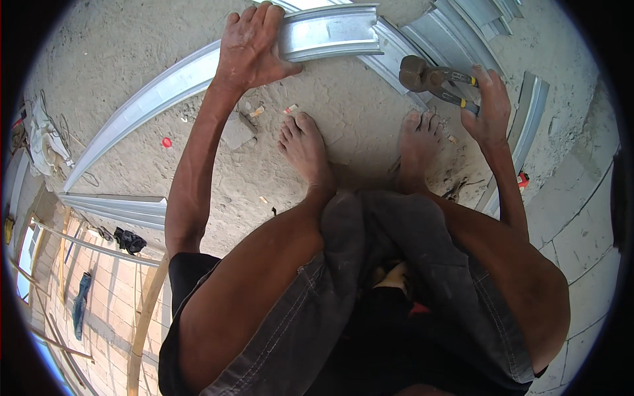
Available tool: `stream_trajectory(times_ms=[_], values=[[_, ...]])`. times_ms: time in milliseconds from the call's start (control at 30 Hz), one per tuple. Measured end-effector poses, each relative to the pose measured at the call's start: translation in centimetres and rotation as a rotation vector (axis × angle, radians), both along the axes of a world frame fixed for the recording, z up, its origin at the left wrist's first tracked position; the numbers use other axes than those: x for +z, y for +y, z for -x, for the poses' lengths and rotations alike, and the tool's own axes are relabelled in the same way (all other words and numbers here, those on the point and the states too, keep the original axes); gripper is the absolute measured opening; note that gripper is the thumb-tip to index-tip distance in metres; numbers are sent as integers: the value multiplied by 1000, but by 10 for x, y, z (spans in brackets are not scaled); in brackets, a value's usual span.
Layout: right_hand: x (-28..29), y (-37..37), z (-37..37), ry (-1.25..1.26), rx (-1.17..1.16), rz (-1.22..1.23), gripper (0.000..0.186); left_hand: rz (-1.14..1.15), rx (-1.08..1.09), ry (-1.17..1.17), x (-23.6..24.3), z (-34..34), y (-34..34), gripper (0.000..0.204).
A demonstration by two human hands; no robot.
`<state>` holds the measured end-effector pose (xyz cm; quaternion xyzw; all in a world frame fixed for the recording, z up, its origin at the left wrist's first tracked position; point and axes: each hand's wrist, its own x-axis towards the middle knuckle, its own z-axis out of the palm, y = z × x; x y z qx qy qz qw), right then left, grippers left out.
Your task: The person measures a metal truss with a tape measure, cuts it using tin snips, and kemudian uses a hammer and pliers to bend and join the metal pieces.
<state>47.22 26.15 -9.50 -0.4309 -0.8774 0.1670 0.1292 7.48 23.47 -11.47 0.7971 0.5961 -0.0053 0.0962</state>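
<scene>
My left hand (254,49) is closed over a long, shiny metal channel (330,32), its fingers over the far edge and the thumb along the near side. The channel lies across the ground ahead of my feet; its cut end is just right of the hand, and the rest runs off to the left. In my right hand (492,109) are pincers (429,80) with a brown metal head and two grey-and-yellow handles spread apart. Their head points left, just beyond my right foot, and touches no channel that I can make out.
More metal channels (456,30) lie stacked at the far right, with another channel (533,109) beside my right arm. A broken block piece (238,131) and a red cap (166,142) lie on the sandy ground. Wooden poles (142,323) and a block wall (574,224) flank me.
</scene>
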Motion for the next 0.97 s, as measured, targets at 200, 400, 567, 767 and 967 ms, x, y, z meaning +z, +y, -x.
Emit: stream_trajectory(times_ms=[200,400,567,767,967], values=[[15,0,1,-126,-118,52,69,45,6,14,2,4,-6,85],[3,5,16,-367,-47,141,69,41,10,-28,-4,4,-2,85],[24,17,25,-102,-137,116,68,-96,-53,-118,-6,9,-4,78],[12,11,19,-135,-154,87,66,153,26,-67,9,-4,-18,83],[4,8,36,-457,-112,236,74,110,21,-101,3,-3,-20,83]])
